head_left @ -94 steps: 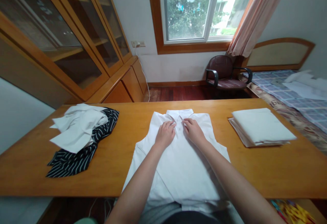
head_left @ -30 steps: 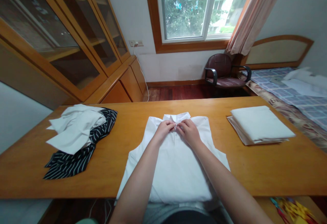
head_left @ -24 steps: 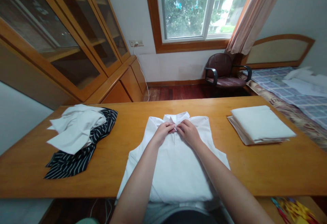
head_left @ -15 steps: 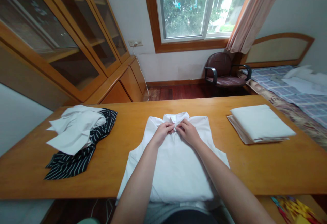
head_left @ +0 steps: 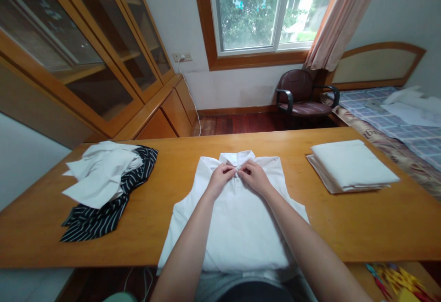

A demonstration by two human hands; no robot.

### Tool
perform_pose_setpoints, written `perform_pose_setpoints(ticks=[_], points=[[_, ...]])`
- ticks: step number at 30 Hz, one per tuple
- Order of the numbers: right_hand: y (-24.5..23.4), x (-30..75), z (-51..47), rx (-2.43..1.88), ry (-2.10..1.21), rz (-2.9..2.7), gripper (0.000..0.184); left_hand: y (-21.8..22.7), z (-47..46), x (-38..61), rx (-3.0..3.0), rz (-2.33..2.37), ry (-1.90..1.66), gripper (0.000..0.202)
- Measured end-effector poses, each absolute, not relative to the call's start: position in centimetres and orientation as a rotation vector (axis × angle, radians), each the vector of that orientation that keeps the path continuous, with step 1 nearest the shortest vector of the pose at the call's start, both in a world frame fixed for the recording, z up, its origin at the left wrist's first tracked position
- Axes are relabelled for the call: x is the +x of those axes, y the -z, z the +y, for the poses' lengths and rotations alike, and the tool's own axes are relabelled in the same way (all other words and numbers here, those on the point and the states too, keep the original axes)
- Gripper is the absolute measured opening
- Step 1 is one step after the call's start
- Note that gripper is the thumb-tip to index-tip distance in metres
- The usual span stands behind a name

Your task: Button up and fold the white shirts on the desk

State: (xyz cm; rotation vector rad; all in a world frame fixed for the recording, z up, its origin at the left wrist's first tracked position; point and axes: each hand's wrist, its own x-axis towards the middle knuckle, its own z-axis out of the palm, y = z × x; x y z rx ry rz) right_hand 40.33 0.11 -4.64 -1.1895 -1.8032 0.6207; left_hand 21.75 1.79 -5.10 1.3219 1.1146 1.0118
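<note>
A white collared shirt [head_left: 237, 219] lies flat, front up, on the wooden table [head_left: 179, 169], its hem hanging over the near edge. My left hand [head_left: 219, 179] and my right hand [head_left: 253, 177] meet just below the collar. Both pinch the shirt's button placket, fingers curled and fingertips nearly touching each other. The small part between my fingertips is too small to make out.
A pile of white cloth [head_left: 99, 171] on a black striped garment [head_left: 103, 205] sits at the table's left. A stack of folded white cloth [head_left: 351, 166] lies at the right. Beyond the table are a dark armchair [head_left: 303, 97], a bed [head_left: 396, 123] and glass-door cabinets [head_left: 86, 54].
Three seconds ago my hands were a little apart below the collar; they have closed together at the placket. Over the last second they have stayed there with only slight finger movement.
</note>
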Motion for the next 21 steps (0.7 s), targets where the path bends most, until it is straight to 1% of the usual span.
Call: perform_pose_setpoints(ticks=[4, 9, 12, 17, 19, 21], points=[[4.74, 40.42, 0.34, -1.185, -0.637, -1.786, 0.011, 5.17, 1.13, 22.17, 1.555, 1.149, -1.097, 0.019], [4.95, 40.54, 0.69, -1.152, -0.688, -1.782, 0.010, 5.57, 0.77, 22.71, 1.685, 1.212, -1.133, 0.014], [4.75, 40.58, 0.56, -1.121, -0.715, -1.773, 0.007, 5.66, 0.85, 22.72, 1.667, 1.218, -1.172, 0.011], [4.57, 40.44, 0.24, -1.153, -0.657, -1.734, 0.002, 5.66, 0.81, 22.64, 1.567, 1.255, -1.175, 0.014], [4.84, 40.37, 0.25, -1.183, -0.661, -1.703, 0.007, 5.69, 0.76, 22.64, 1.561, 1.258, -1.168, 0.013], [5.17, 40.32, 0.30, -1.192, -0.674, -1.706, 0.021, 5.75, 0.77, 22.65, 1.563, 1.255, -1.165, 0.012]])
